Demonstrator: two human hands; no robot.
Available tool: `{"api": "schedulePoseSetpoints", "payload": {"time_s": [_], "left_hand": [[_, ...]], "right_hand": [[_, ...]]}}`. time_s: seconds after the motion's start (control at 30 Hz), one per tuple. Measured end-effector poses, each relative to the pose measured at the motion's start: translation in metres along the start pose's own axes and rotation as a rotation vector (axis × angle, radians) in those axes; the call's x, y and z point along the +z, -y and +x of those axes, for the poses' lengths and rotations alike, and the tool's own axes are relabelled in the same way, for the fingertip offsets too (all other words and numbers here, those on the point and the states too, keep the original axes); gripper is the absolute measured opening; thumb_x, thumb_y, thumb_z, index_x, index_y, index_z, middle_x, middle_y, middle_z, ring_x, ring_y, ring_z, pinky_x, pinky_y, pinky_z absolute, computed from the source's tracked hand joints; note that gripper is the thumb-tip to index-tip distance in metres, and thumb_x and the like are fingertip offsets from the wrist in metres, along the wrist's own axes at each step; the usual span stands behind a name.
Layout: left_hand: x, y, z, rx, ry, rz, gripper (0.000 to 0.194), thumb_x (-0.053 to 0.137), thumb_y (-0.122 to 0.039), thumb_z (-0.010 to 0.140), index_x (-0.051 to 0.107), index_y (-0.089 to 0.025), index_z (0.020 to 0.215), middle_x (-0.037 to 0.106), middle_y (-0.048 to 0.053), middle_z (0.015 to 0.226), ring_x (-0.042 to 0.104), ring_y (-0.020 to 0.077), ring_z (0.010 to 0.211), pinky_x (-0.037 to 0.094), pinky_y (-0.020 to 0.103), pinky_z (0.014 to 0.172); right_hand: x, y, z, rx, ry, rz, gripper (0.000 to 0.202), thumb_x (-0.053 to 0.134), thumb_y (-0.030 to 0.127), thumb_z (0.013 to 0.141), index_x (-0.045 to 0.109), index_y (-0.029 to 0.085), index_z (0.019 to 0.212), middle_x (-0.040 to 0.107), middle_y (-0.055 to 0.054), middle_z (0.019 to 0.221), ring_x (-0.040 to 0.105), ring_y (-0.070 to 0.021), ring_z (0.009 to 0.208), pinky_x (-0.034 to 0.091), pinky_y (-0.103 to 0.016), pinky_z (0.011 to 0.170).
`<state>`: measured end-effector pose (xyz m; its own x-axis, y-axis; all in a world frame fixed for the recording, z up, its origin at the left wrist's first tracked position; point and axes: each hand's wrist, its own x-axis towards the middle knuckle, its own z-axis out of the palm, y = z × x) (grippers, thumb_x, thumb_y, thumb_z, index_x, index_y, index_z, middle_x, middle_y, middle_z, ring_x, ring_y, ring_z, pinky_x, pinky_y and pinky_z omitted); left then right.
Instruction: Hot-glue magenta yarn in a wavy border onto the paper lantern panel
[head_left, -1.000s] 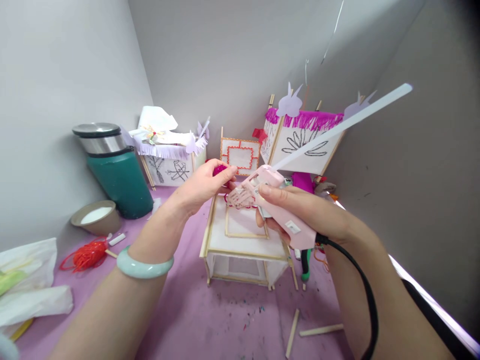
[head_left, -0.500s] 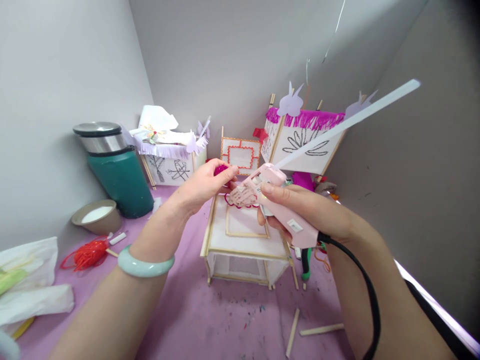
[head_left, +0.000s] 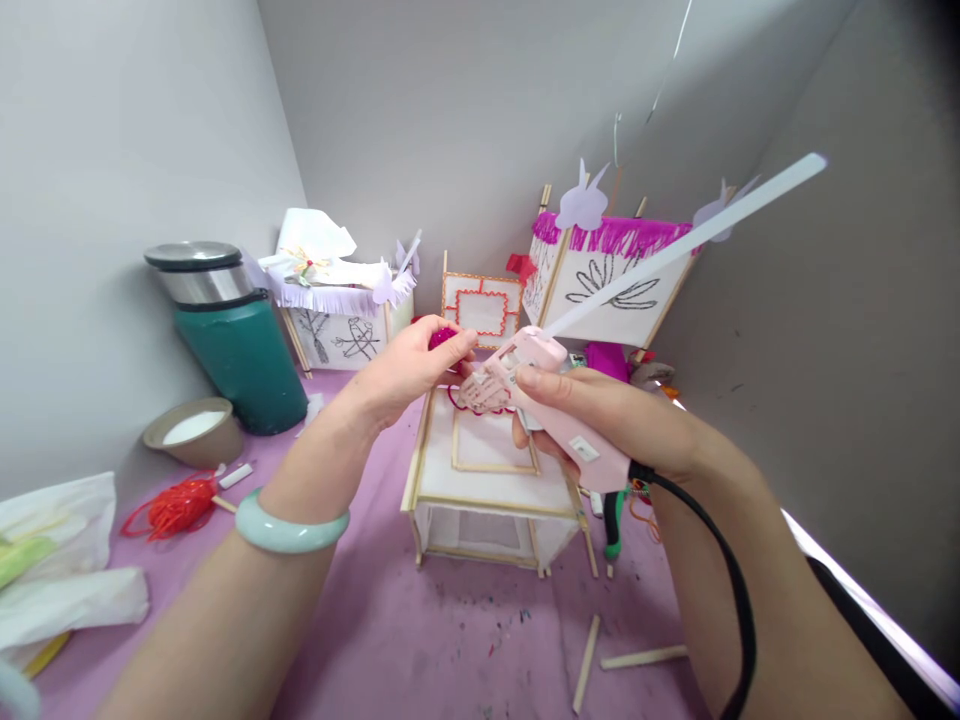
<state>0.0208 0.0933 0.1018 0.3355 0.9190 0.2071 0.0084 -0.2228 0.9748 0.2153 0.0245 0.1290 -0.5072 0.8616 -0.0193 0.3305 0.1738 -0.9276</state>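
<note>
Okay, right hand point(head_left: 622, 405) wrapped round the pink glue gun point(head_left: 581, 430), front end toward 10 o'clock, glue stick point(head_left: 690, 245) sticking out toward 2. Left hand point(head_left: 409, 370) pinched narrow on magenta trim point(head_left: 442, 338), mostly hidden by my fingers. Both hands over the far part of the box point(head_left: 439, 475), which stands at my 12 on the counter point(head_left: 450, 650). From the box: bottle point(head_left: 240, 360) at 10, bowl point(head_left: 221, 445) and red string point(head_left: 176, 507) around 9, sticks point(head_left: 645, 657) at 5, fringed lantern point(head_left: 611, 315) at 1.
</note>
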Motion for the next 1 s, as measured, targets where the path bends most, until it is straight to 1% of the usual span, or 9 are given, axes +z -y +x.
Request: {"api": "schedulePoseSetpoints", "payload": {"time_s": [0.1,0.33,0.4,0.5,0.63,0.73,0.83,0.9,1.0], "left_hand": [[0.000,0.000,0.000,-0.003,-0.002,-0.004,0.024,0.063,-0.036,0.084,0.050,-0.016,0.085,0.062,0.002,0.077,0.059,0.0106,0.066,0.047,0.026,0.063],[-0.001,-0.003,-0.002,-0.001,0.013,0.013,0.024,0.064,-0.037,0.083,0.051,-0.016,0.085,0.062,0.002,0.077,0.059,0.0115,0.066,0.046,0.026,0.062],[-0.001,-0.004,-0.002,0.009,0.018,0.035,0.024,0.062,-0.037,0.084,0.052,-0.016,0.085,0.062,0.001,0.076,0.058,0.0110,0.064,0.044,0.025,0.061],[-0.003,-0.007,-0.004,0.068,0.016,0.098,0.024,0.061,-0.039,0.085,0.054,-0.016,0.084,0.062,0.001,0.076,0.055,0.0106,0.064,0.041,0.025,0.060],[-0.005,-0.012,-0.007,0.140,-0.034,0.172,0.028,0.058,-0.044,0.086,0.060,-0.015,0.088,0.066,0.004,0.087,0.054,0.0123,0.074,0.039,0.026,0.066],[-0.004,-0.020,-0.012,0.146,-0.080,0.199,0.031,0.053,-0.046,0.089,0.060,-0.016,0.092,0.067,0.005,0.090,0.053,0.0121,0.073,0.038,0.025,0.066],[-0.003,-0.029,-0.021,0.118,-0.078,0.204,0.030,0.051,-0.046,0.090,0.057,-0.017,0.095,0.065,0.004,0.087,0.049,0.0104,0.063,0.038,0.025,0.059],[-0.003,-0.035,-0.029,0.100,-0.033,0.221,0.028,0.052,-0.044,0.090,0.057,-0.017,0.095,0.062,0.001,0.078,0.050,0.0106,0.060,0.039,0.025,0.056],[-0.006,-0.040,-0.041,0.079,0.007,0.272,0.022,0.055,-0.039,0.088,0.057,-0.018,0.091,0.059,0.000,0.069,0.055,0.0124,0.064,0.044,0.025,0.059]], "right_hand": [[-0.001,0.000,-0.001,0.078,0.048,0.060,0.050,0.043,0.063,0.090,0.066,0.021,0.074,0.051,0.004,0.056,0.046,-0.0095,0.046,0.041,-0.025,0.054],[0.001,0.001,0.000,0.086,0.044,0.078,0.048,0.046,0.062,0.089,0.064,0.021,0.074,0.052,0.004,0.055,0.047,-0.0101,0.046,0.038,-0.026,0.049],[0.002,0.002,0.000,0.079,0.045,0.069,0.048,0.045,0.061,0.090,0.064,0.020,0.074,0.052,0.003,0.056,0.048,-0.0101,0.047,0.038,-0.026,0.050],[0.002,0.003,0.000,0.073,0.042,0.044,0.050,0.042,0.061,0.091,0.064,0.019,0.074,0.052,0.003,0.056,0.047,-0.0098,0.048,0.038,-0.026,0.052],[0.001,0.001,0.000,0.019,0.025,-0.050,0.051,0.042,0.059,0.092,0.065,0.019,0.071,0.056,0.000,0.065,0.051,-0.0119,0.058,0.040,-0.027,0.059],[0.001,0.001,0.001,0.014,0.023,-0.084,0.050,0.042,0.061,0.091,0.066,0.020,0.073,0.058,-0.001,0.068,0.052,-0.0139,0.061,0.041,-0.028,0.062],[0.002,0.002,0.000,0.012,0.016,-0.051,0.047,0.044,0.058,0.091,0.065,0.020,0.074,0.058,-0.001,0.067,0.053,-0.0151,0.063,0.042,-0.029,0.065],[0.003,0.004,-0.001,0.021,-0.001,-0.037,0.045,0.045,0.057,0.091,0.066,0.020,0.077,0.061,-0.002,0.073,0.056,-0.0161,0.068,0.043,-0.030,0.068],[0.005,0.004,-0.002,0.030,-0.026,-0.047,0.044,0.045,0.057,0.091,0.068,0.020,0.087,0.066,-0.004,0.086,0.059,-0.0181,0.079,0.044,-0.031,0.072]]}}
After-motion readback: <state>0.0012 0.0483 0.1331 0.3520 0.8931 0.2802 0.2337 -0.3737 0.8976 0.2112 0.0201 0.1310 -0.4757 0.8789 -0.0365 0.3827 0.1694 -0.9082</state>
